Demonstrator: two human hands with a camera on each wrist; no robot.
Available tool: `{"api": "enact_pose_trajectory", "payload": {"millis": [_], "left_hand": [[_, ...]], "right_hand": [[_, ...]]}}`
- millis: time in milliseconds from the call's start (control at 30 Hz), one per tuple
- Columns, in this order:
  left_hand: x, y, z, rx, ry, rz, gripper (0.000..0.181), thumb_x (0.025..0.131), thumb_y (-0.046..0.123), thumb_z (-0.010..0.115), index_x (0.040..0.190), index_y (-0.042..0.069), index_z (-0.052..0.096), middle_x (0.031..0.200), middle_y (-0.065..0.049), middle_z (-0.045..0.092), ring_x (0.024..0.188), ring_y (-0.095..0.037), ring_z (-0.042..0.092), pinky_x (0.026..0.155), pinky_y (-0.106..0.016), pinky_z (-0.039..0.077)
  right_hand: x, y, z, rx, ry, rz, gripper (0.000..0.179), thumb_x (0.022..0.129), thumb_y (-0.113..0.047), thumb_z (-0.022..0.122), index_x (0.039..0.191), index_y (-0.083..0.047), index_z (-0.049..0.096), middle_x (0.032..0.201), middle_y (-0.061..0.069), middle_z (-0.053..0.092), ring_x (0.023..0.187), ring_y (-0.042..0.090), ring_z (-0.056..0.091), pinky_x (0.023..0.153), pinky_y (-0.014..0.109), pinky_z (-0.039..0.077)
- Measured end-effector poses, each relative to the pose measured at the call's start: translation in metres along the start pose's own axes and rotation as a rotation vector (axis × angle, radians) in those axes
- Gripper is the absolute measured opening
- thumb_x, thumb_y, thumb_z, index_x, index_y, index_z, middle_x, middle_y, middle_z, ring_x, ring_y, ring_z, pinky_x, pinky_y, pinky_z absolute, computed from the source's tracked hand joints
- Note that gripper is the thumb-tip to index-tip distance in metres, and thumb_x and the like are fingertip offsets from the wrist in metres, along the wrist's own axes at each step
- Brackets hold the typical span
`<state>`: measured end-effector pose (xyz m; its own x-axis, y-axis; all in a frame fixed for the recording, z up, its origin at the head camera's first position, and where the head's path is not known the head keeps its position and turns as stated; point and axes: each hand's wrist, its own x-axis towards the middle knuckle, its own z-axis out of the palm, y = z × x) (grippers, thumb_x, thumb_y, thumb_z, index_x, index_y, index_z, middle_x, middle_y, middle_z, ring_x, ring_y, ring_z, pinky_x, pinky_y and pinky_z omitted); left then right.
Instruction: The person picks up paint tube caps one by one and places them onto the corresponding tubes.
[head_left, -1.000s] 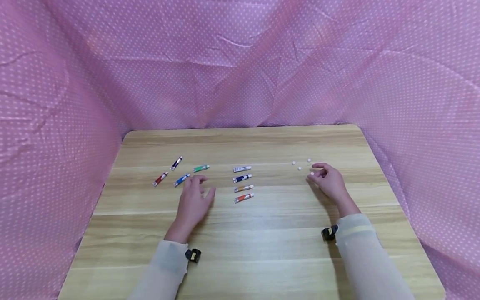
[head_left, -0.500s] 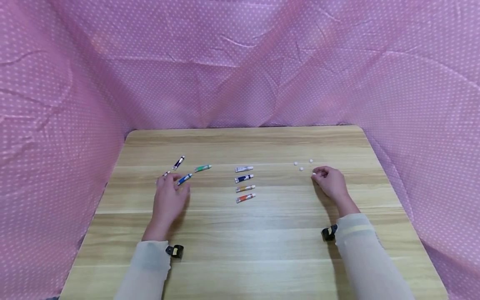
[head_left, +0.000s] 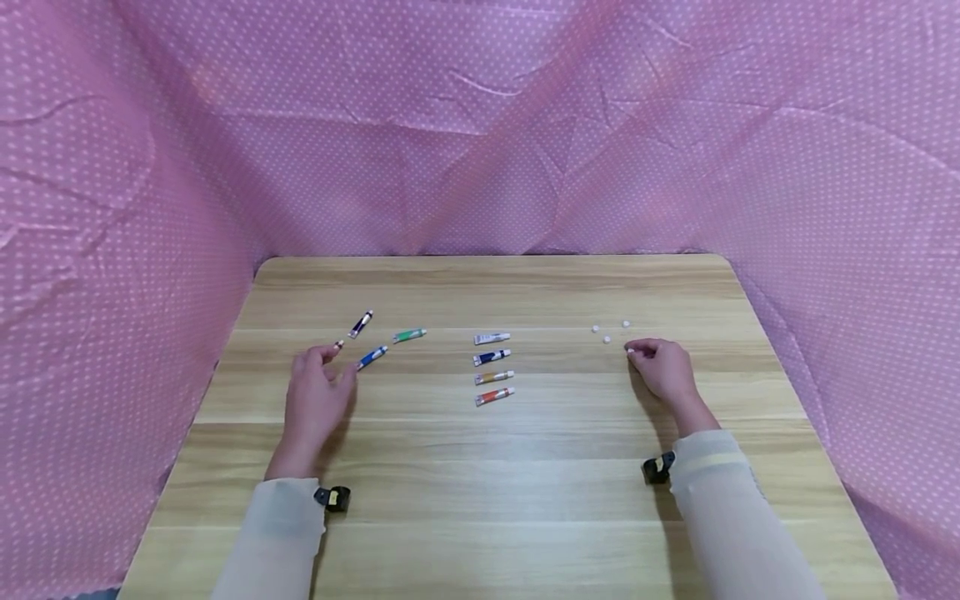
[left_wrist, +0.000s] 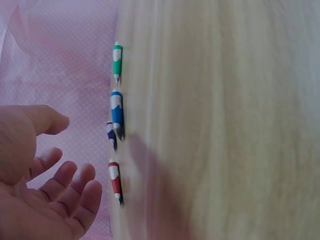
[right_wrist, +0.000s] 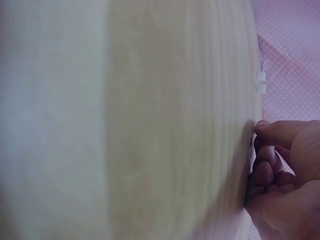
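My left hand (head_left: 318,404) hovers over the left part of the table, fingers loosely bent and holding nothing. Just beyond its fingertips lies a red paint tube (left_wrist: 115,182), mostly hidden by the hand in the head view. A blue paint tube (head_left: 372,357) is beside the thumb, with a purple one (head_left: 361,323) and a green one (head_left: 409,335) farther back. On the right, my right hand (head_left: 663,373) rests low at the tabletop, pinching a small white round piece (head_left: 629,351) between thumb and fingers. Three similar white pieces (head_left: 607,339) lie just past it.
Mid-table, a column of paint tubes runs front to back: orange (head_left: 495,397), ochre (head_left: 494,377), dark blue (head_left: 491,357) and white (head_left: 491,338). A pink dotted cloth (head_left: 480,167) hangs behind and along both sides of the wooden table (head_left: 487,500).
My left hand has moved left from near the green and blue tubes to the red one. My right hand stays in place, its fingers closing around the white piece.
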<state>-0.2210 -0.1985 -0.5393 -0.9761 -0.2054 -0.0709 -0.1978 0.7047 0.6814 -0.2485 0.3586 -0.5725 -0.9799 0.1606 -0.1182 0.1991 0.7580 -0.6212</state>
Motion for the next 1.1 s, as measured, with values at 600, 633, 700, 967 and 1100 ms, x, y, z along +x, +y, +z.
{"api": "enact_pose_trajectory", "payload": {"millis": [600,633,700,967,1100], "left_hand": [[0.024,-0.015,0.012,0.146,-0.152,0.094,0.061,0.100,0.022,0.075,0.152,-0.002,0.055,0.141,-0.028,0.063,0.127,-0.046,0.061,0.112,-0.063,0.049],[0.025,-0.016,0.013,0.148,-0.149,0.101,0.060,0.100,0.022,0.076,0.151,-0.002,0.056,0.140,-0.028,0.064,0.127,-0.046,0.061,0.113,-0.063,0.049],[0.027,-0.016,0.014,0.148,-0.149,0.112,0.058,0.100,0.022,0.076,0.149,-0.001,0.058,0.139,-0.028,0.065,0.127,-0.046,0.061,0.112,-0.063,0.048],[0.033,-0.011,0.018,0.188,-0.157,0.125,0.047,0.101,0.021,0.077,0.143,0.003,0.066,0.130,-0.025,0.066,0.119,-0.042,0.060,0.104,-0.061,0.050],[0.034,-0.008,0.019,0.197,-0.151,0.117,0.042,0.102,0.020,0.076,0.139,0.003,0.069,0.133,-0.026,0.068,0.125,-0.046,0.061,0.109,-0.062,0.048]], "right_hand": [[-0.013,-0.004,-0.010,0.254,-0.009,0.020,0.033,0.110,-0.024,0.065,0.137,-0.006,0.073,0.132,0.022,0.073,0.103,0.005,0.065,0.082,0.009,0.051],[-0.014,-0.005,-0.012,0.270,-0.004,0.017,0.033,0.110,-0.024,0.065,0.137,-0.006,0.072,0.133,0.022,0.073,0.100,-0.001,0.064,0.081,0.007,0.051],[-0.017,-0.008,-0.014,0.307,0.003,0.010,0.034,0.110,-0.023,0.065,0.137,-0.004,0.071,0.135,0.024,0.073,0.095,-0.010,0.062,0.082,0.005,0.051],[-0.031,-0.021,-0.023,0.398,0.005,0.009,0.036,0.111,-0.022,0.064,0.140,-0.001,0.069,0.136,0.024,0.072,0.095,-0.010,0.064,0.088,0.012,0.057],[-0.037,-0.023,-0.026,0.447,0.018,-0.008,0.035,0.111,-0.019,0.063,0.140,0.000,0.069,0.136,0.025,0.072,0.098,-0.009,0.066,0.088,0.011,0.057]]}}
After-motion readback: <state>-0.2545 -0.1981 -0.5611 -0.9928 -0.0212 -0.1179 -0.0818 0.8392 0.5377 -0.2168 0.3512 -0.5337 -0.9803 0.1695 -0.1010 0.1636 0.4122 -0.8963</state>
